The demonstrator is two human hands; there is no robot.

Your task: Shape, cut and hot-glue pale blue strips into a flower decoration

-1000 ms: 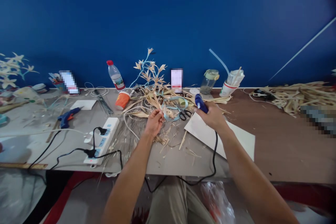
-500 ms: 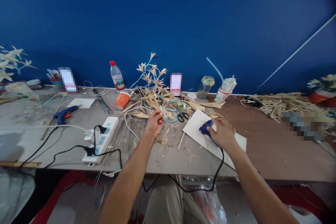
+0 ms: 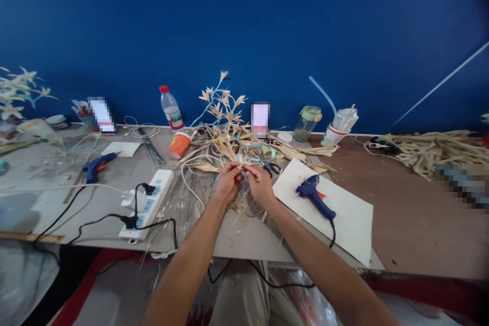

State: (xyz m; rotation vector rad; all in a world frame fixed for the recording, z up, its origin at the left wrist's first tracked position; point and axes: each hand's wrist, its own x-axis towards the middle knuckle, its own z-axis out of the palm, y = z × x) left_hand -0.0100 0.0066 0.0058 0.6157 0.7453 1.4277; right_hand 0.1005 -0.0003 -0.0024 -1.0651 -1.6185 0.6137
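My left hand [image 3: 228, 182] is closed in a pinch on a small pale husk flower [image 3: 241, 161], mostly hidden by the fingers. My right hand [image 3: 261, 184] pinches at the same flower from the other side, fingertips almost touching the left ones. Just behind the hands, a branch of pale husk flowers [image 3: 217, 111] on light blue stems rises from a heap of dried husk strips [image 3: 214, 150]. To the right, a blue glue gun [image 3: 314, 196] lies untouched on a white board [image 3: 353, 219]. Black-handled scissors [image 3: 272, 168] lie beyond the right hand.
On the left are a white power strip [image 3: 153, 204] with plugged cables and a second blue glue gun [image 3: 95, 167]. An orange paper cup [image 3: 179, 145], a red-capped bottle [image 3: 171, 109], a phone [image 3: 260, 118] and a clear jar [image 3: 306, 125] line the back. More husk strips [image 3: 431, 150] lie right.
My right hand has let go of the glue gun, leaving it on the white board, and moved left to meet my left hand at the flower. The view has shifted slightly.
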